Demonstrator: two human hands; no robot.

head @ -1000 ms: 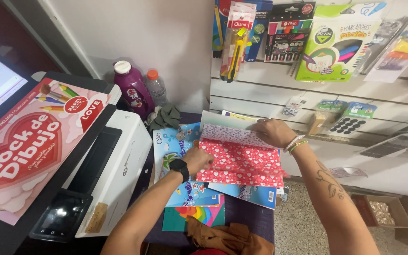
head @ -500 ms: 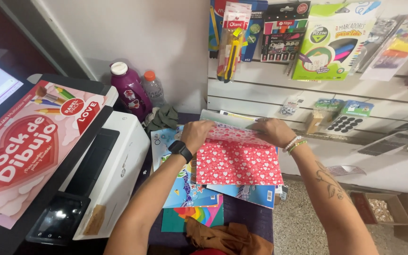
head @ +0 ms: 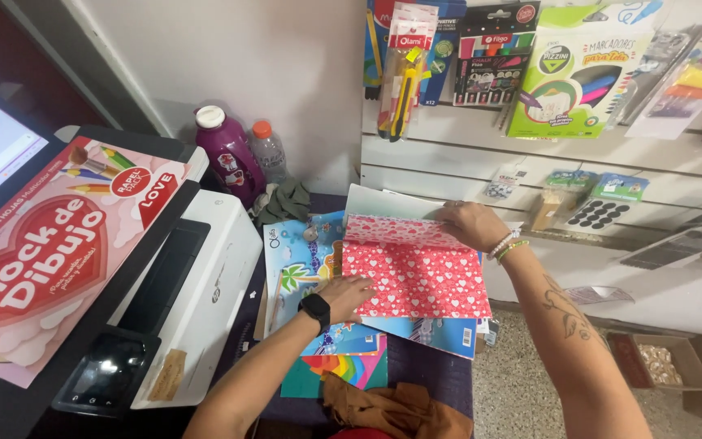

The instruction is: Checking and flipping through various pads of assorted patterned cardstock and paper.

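We saw a flat, thin sheet of red paper patterned with small white hearts [head: 416, 276] lying on top of a loose stack of glossy printed sheets [head: 302, 264] on a dark table [head: 440, 378]. Its far edge was folded over towards us, showing a paler pink band of hearts and a plain white underside beyond it.

The left hand [head: 347, 294], with a black wristwatch [head: 315, 310] strapped to the arm, lay flat and open on the near left corner of the red sheet, fingers spread and pressing down rather than closed around anything. The right hand [head: 469, 225], with beaded bracelets [head: 505, 244] at the wrist, rested on the folded far edge; its fingers curled loosely over the fold, but we could not tell whether they pinched the paper or only pressed it.

Beside the stack stood a boxy white printer [head: 205, 293], with a large pink drawing pad [head: 50, 244] leaning across it. Behind were a rounded purple bottle [head: 227, 154] with a white cap and a clear bottle [head: 268, 150] with an orange cap.
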